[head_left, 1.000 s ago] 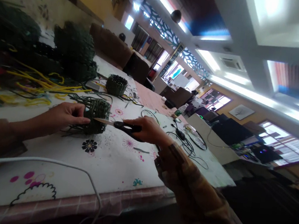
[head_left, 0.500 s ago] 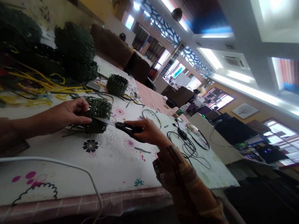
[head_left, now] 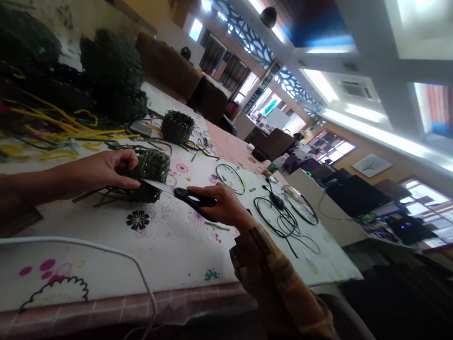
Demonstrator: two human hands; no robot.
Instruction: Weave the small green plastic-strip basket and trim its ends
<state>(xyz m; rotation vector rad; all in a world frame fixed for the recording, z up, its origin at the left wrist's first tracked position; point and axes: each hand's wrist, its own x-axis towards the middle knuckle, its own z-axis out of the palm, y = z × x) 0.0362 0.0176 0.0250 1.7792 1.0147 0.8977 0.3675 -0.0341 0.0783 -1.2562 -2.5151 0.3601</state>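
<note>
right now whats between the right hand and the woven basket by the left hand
The scissors: in the head view, their blades point from the right hand toward the woven basket.

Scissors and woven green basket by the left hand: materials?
Scissors: blade looks like bare metal, pale with a slight sheen; handles probably smooth plastic, being uniformly black.
Basket: dark green, flat interlaced strips with loose ends. Faint shine suggests plastic, but dyed plant fibre is possible; too blurred to settle.
</note>
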